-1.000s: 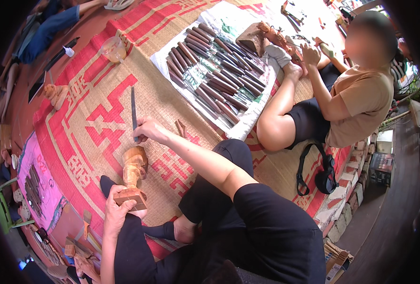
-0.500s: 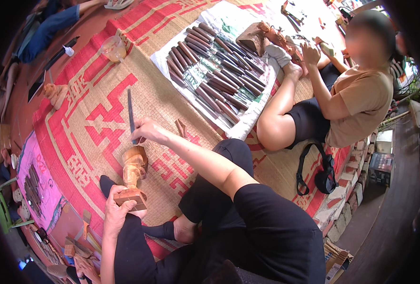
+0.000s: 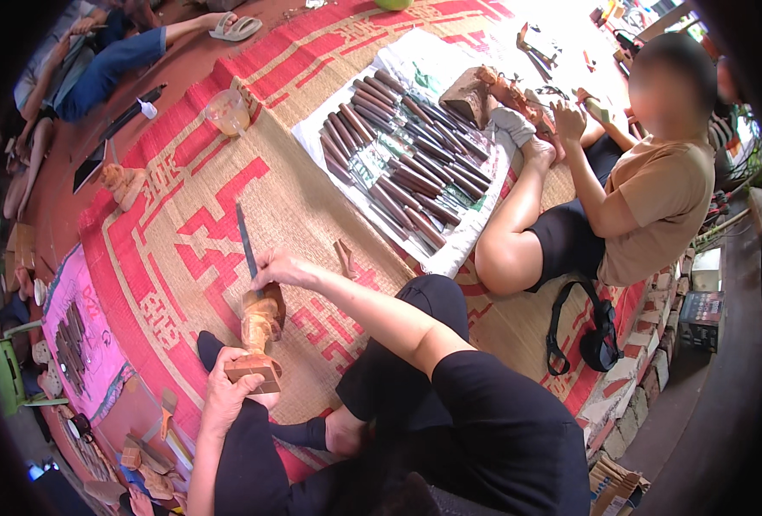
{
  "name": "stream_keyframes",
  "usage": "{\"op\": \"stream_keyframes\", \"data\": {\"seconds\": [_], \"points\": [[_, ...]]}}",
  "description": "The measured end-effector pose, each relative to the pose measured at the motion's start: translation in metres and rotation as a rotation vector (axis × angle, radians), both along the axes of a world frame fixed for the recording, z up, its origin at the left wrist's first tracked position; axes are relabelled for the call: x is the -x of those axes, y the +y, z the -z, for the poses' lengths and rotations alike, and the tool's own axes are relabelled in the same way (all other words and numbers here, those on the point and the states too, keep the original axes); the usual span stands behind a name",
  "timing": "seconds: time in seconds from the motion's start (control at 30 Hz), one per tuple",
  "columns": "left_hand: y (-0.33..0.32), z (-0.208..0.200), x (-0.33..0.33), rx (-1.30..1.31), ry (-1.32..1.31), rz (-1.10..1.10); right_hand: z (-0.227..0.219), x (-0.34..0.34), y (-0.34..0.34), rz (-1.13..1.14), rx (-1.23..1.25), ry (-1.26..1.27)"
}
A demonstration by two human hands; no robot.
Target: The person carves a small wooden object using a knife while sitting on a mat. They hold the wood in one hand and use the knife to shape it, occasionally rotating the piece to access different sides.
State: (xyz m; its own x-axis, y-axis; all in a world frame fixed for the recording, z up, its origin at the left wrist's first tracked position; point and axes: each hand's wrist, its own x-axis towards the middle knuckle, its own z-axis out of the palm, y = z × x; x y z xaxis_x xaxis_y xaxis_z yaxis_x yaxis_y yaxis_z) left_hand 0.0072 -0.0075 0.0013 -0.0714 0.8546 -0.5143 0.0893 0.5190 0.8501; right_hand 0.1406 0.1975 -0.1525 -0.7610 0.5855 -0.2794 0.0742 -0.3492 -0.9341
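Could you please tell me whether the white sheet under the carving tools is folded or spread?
Spread: the white sheet lies out across the mat beneath rows of dark-handled tools.

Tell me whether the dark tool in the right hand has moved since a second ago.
Yes: the tool has shifted toward the picture's lower edge, judged against the red pattern on the mat.

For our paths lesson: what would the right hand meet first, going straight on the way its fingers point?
Probably the brown carved wooden figure, just below the right hand in the picture, though depth is unclear.
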Motion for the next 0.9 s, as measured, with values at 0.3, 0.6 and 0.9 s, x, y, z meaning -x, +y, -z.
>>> {"op": "stream_keyframes", "data": {"seconds": [0.3, 0.6, 0.9], "points": [[-0.005, 0.009, 0.007, -0.058, 0.112, 0.088, -0.012, -0.011, 0.014, 0.165, 0.262, 0.025], [0.001, 0.003, 0.001, 0.009, 0.018, 0.034, 0.001, -0.002, 0.001, 0.062, 0.101, -0.033], [-0.001, 0.002, 0.000, 0.015, -0.007, 0.015, -0.002, -0.004, 0.004, 0.011, 0.011, -0.020]]}}
